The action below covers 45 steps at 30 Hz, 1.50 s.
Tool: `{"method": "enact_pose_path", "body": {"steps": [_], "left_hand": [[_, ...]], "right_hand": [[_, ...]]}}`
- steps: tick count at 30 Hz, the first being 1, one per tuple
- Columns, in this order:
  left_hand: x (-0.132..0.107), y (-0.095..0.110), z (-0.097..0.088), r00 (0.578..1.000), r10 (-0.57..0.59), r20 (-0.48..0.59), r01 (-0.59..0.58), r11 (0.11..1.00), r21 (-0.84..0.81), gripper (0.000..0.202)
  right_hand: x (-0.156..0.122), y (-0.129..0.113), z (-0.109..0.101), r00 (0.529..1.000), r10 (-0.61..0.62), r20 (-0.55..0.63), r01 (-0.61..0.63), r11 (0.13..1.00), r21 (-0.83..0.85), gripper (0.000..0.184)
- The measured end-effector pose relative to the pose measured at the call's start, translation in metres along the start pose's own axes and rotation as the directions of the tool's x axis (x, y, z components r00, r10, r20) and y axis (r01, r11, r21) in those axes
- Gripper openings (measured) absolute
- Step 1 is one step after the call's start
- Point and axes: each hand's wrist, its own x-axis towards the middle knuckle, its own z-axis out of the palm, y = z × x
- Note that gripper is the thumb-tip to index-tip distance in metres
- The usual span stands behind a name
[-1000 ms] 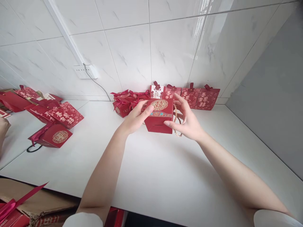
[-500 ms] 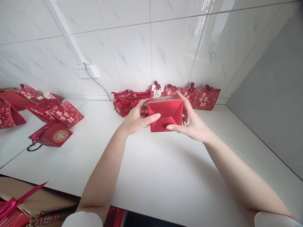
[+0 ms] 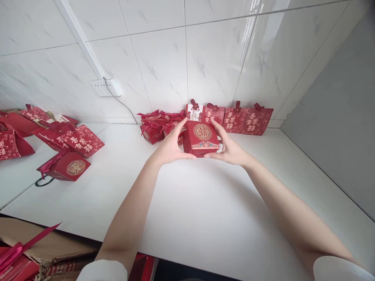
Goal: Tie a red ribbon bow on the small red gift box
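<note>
A small red gift box (image 3: 201,137) with a gold round emblem on its face is held between both hands above the white counter (image 3: 205,210). My left hand (image 3: 171,146) grips its left side, thumb under the lower edge. My right hand (image 3: 230,147) wraps the right side, fingers curled over the top. Just behind the box, a row of red gift bags (image 3: 238,119) with gold writing leans on the tiled wall, and a cluster of small ribboned red boxes (image 3: 156,125) sits to the left of them.
More red gift bags (image 3: 68,144) lie on the counter at the left. A wall socket (image 3: 105,88) with a cable is on the tiles. A cardboard carton (image 3: 35,249) with red ribbon sits below the counter's front edge. A grey wall closes the right side.
The box has been turned in both hands: its plain folded bottom faced me half a second ago, and the emblem face shows again. It has moved slightly lower and toward the wall.
</note>
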Motion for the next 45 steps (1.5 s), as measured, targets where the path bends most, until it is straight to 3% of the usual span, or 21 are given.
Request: {"method": "enact_pose_path", "body": {"steps": [2, 5, 7, 10, 12, 15, 18, 20, 23, 26, 29, 31, 34, 37, 40, 42, 45], "left_hand": [[0.004, -0.019, 0.014, 0.999, 0.042, 0.010, -0.043, 0.986, 0.163, 0.121], [0.007, -0.048, 0.037, 0.991, 0.131, 0.033, -0.134, 0.942, 0.309, 0.112], [0.005, -0.064, 0.049, 0.969, 0.246, 0.028, -0.241, 0.917, 0.319, 0.108], [-0.003, -0.080, 0.060, 0.942, 0.317, -0.114, -0.282, 0.927, 0.246, 0.092], [-0.008, -0.086, 0.067, 0.929, 0.243, -0.280, -0.213, 0.968, 0.132, 0.083], [-0.011, -0.092, 0.077, 0.857, 0.090, -0.508, -0.142, 0.988, -0.066, 0.075], [-0.011, -0.098, 0.085, 0.786, -0.028, -0.617, -0.086, 0.984, -0.153, 0.072], [-0.012, -0.103, 0.088, 0.788, -0.135, -0.600, 0.011, 0.978, -0.206, 0.068], [-0.013, -0.107, 0.089, 0.850, -0.287, -0.441, 0.160, 0.940, -0.303, 0.053], [-0.014, -0.107, 0.088, 0.884, -0.313, -0.348, 0.203, 0.926, -0.319, 0.044], [-0.015, -0.105, 0.088, 0.873, -0.266, -0.408, 0.170, 0.952, -0.256, 0.045], [-0.015, -0.106, 0.086, 0.845, -0.212, -0.491, 0.131, 0.972, -0.195, 0.048], [-0.015, -0.112, 0.083, 0.802, -0.149, -0.578, 0.085, 0.987, -0.136, 0.058], [-0.014, -0.120, 0.082, 0.830, -0.205, -0.518, 0.094, 0.968, -0.233, 0.068], [-0.014, -0.122, 0.083, 0.841, -0.285, -0.459, 0.133, 0.933, -0.334, 0.068], [-0.016, -0.118, 0.081, 0.823, -0.268, -0.500, 0.132, 0.947, -0.292, 0.065], [-0.022, -0.108, 0.077, 0.809, -0.182, -0.559, 0.173, 0.982, -0.069, 0.066]], "right_hand": [[0.000, 0.029, 0.004, 0.992, 0.100, 0.082, -0.108, 0.990, 0.095, 0.104], [-0.002, 0.069, 0.018, 0.972, 0.214, -0.099, -0.197, 0.968, 0.155, 0.075], [-0.004, 0.089, 0.027, 0.955, 0.200, -0.219, -0.151, 0.963, 0.222, 0.070], [-0.007, 0.107, 0.033, 0.929, 0.284, -0.238, -0.173, 0.900, 0.400, 0.070], [-0.010, 0.113, 0.032, 0.911, 0.353, -0.213, -0.232, 0.866, 0.443, 0.061], [-0.013, 0.121, 0.031, 0.900, 0.380, -0.212, -0.265, 0.865, 0.425, 0.050], [-0.014, 0.128, 0.035, 0.893, 0.374, -0.251, -0.263, 0.885, 0.385, 0.044], [-0.015, 0.132, 0.039, 0.882, 0.365, -0.299, -0.258, 0.904, 0.341, 0.039], [-0.015, 0.135, 0.044, 0.858, 0.361, -0.366, -0.268, 0.922, 0.280, 0.037], [-0.016, 0.133, 0.045, 0.852, 0.361, -0.378, -0.279, 0.926, 0.254, 0.034], [-0.016, 0.124, 0.045, 0.862, 0.346, -0.371, -0.277, 0.934, 0.228, 0.034], [-0.017, 0.116, 0.045, 0.860, 0.336, -0.385, -0.277, 0.940, 0.200, 0.035], [-0.019, 0.108, 0.046, 0.820, 0.321, -0.473, -0.280, 0.947, 0.157, 0.037], [-0.020, 0.104, 0.046, 0.786, 0.269, -0.556, -0.259, 0.961, 0.099, 0.034], [-0.020, 0.101, 0.047, 0.785, 0.195, -0.589, -0.217, 0.976, 0.034, 0.031], [-0.019, 0.100, 0.048, 0.788, 0.152, -0.597, -0.189, 0.982, 0.001, 0.031], [-0.019, 0.100, 0.050, 0.790, 0.128, -0.600, -0.175, 0.984, -0.020, 0.030]]}}
